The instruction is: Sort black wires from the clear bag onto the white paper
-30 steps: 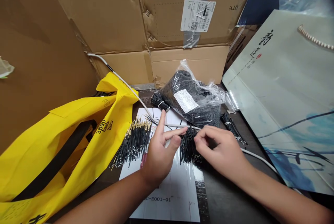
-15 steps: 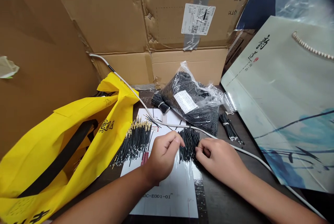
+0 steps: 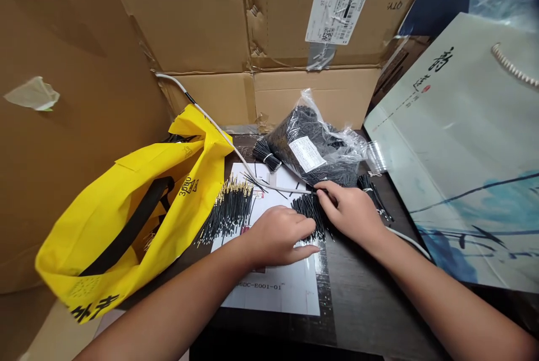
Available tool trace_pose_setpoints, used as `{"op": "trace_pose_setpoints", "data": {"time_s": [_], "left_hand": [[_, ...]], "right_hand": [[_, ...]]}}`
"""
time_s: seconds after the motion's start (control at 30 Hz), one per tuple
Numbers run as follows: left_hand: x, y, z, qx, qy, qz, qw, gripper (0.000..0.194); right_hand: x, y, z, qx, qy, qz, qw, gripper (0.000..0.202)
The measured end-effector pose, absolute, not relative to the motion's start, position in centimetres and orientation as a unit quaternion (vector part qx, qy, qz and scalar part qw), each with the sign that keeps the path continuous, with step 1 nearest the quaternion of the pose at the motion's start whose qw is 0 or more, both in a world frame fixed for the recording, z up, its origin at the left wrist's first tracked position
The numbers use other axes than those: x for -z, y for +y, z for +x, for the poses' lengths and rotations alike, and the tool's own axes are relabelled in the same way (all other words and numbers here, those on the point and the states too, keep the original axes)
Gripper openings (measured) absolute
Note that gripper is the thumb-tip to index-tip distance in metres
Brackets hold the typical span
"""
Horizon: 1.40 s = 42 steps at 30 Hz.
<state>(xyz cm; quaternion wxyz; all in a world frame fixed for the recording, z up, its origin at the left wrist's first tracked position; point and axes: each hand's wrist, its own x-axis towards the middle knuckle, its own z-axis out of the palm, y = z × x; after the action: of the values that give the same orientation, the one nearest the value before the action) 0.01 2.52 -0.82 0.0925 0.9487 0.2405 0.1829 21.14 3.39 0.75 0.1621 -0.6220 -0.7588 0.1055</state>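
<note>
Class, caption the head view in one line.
Left hand and right hand at a pile of black wires, a filled plastic bag behind.

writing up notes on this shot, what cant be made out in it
- Whether the right hand pinches a wire: head view, too small at the fingertips.
- Part of the white cable: head view, behind the right hand.
- Much of the printed sheet: head view, under the left hand and wires.
- The small print on the clear bag's label: head view, too small.
</note>
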Motion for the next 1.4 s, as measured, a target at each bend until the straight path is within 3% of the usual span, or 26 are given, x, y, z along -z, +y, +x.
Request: {"op": "trace_pose_setpoints", "data": {"time_s": [0.33, 1.4], "left_hand": [[1.1, 3.1, -0.1, -0.165, 0.248, 0.95, 0.091, 0.033], [1.4, 3.9, -0.1, -0.189, 0.263, 0.928, 0.184, 0.037]], "right_hand": [[-0.2, 3.5, 21.4, -0.139, -0.76, -0.623, 0.125, 0.033], [0.2, 3.7, 22.3, -0.197, -0.736, -0.622, 0.18, 0.035]]}}
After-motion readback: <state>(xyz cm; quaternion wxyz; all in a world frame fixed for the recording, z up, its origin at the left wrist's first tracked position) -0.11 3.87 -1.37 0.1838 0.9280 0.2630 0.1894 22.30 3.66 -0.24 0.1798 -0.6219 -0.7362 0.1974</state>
